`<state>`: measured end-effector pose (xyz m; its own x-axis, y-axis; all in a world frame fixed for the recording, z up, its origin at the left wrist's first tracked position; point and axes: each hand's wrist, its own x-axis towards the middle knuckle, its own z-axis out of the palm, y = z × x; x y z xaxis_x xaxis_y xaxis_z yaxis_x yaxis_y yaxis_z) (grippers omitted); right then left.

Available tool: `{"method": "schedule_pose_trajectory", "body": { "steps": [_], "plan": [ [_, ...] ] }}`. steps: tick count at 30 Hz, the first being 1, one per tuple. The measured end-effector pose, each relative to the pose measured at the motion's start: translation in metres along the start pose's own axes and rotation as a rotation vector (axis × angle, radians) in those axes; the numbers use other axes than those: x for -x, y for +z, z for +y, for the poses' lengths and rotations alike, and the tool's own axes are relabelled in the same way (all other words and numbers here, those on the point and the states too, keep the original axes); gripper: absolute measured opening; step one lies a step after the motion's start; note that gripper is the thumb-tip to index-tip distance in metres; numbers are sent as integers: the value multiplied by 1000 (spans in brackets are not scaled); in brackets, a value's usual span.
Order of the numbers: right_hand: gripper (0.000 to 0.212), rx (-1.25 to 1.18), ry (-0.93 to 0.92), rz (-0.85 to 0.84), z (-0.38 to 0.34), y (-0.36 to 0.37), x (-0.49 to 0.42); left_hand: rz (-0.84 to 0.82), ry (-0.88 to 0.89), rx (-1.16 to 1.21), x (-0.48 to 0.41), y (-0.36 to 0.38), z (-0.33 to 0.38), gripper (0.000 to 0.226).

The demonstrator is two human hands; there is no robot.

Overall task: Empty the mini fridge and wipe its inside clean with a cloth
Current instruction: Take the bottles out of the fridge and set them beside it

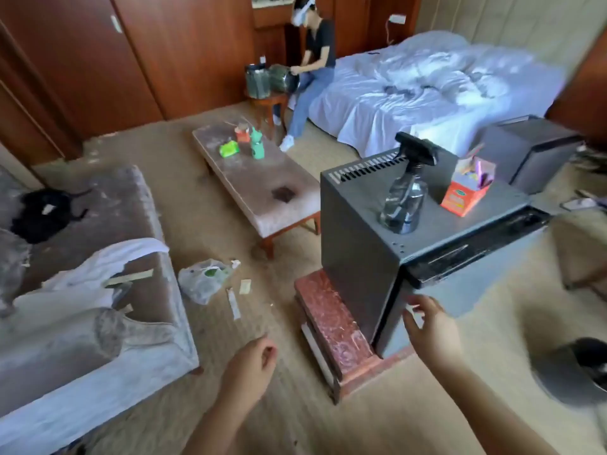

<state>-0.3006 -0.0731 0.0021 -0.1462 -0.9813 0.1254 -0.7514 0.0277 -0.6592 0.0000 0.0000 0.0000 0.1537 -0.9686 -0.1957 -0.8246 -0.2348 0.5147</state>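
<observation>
Since the mini fridge stands right of centre, door facing lower right, my right hand, fingers spread at the door's near edge, is nearer; left hand hangs loosely curled, empty.

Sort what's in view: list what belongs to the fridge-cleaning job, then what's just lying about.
Belongs to the job:
mini fridge; spray bottle on its top; right hand at the door's edge.

Lying about:
plastic bag on the floor; green bottle on the low table; black garment on the sofa; second fridge by the bed.
</observation>
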Motion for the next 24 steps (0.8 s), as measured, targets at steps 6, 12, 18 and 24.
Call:
{"method": "schedule_pose_trajectory", "body": {
  "steps": [6, 12, 18, 24],
  "plan": [
    [34, 198, -111, 37, 27, -40, -56, 47, 269, 12, -34, 25, 106, 7],
    [54, 344, -170, -193, 51, -41, -77, 145, 448, 45, -54, 48, 187, 15],
    [54, 377, -247, -211, 61, -50, -78, 127, 544, 2, -61, 70, 233, 27],
    [49, 298, -240, -201, 64, -58, -77, 119, 567, 23, -49, 94, 245, 27]
  ]
}}
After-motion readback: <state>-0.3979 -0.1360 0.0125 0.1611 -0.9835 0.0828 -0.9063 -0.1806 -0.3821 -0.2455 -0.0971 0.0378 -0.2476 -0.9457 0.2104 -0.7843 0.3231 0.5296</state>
